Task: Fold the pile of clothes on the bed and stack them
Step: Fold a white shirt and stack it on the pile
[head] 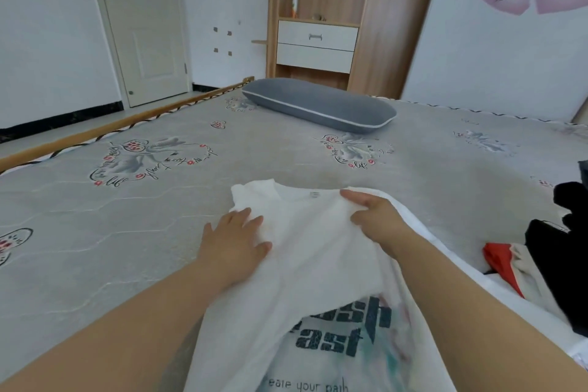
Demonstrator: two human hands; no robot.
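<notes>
Grey patterned bed [133, 219] is carrying a soft, light white T-shirt [305, 264]; left hand [237, 240] is pressing flat beside its collar, right hand [370, 215] is pinching the shoulder — best hold.

Bright, even daylight with soft, faint shadows and no glare. Wide-angle distortion bends the door [143, 25] and wardrobe [321, 16]; the whole picture is slightly soft.
</notes>
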